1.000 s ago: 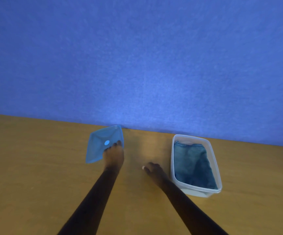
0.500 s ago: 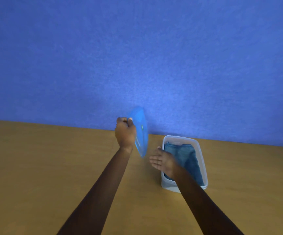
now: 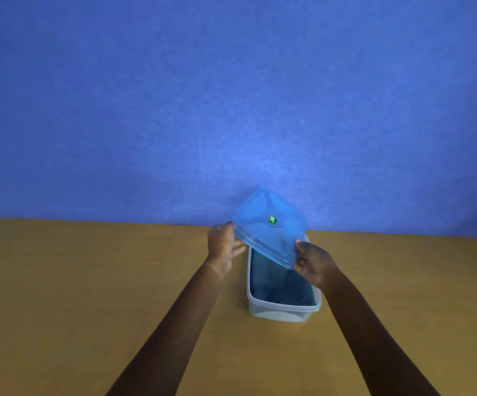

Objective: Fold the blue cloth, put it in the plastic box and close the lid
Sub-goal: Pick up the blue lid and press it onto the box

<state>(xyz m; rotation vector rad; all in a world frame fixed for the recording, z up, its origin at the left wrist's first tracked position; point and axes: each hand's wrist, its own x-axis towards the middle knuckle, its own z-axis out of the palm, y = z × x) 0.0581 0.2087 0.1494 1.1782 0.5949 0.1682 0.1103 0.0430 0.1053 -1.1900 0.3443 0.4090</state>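
In front of me stands a big blue wall point(image 3: 231, 95). It has a fine, grainy texture like felt, and a paler spot of light in the middle. Under it is the worktop point(image 3: 74, 281), a flat wooden surface of yellow-brown colour with a weak grain, which meets the wall in one straight line. My two bare forearms reach from the lower edge toward the middle.

On the worktop, a little right of the centre, stands the plastic box point(image 3: 284, 311). It is long and rectangular, of milky half-clear plastic, with round corners and a thick rim, and its short end points to me. Its top is open. Inside lies the blue cloth point(image 3: 277, 284), folded, dark and soft, with some creases; it fills the bottom of the box.

Above the far half of the box I hold the lid point(image 3: 271, 232). It is thin, clear blue plastic, rectangular with round corners, and it is tilted, with the far edge higher than the near edge. It does not sit on the rim.

My left hand point(image 3: 223, 250) grasps the left edge of the lid, thumb on top and fingers below. My right hand point(image 3: 313, 262) grasps the near right corner in the same manner.

In the middle of the lid is a small round green sticker point(image 3: 272, 219).
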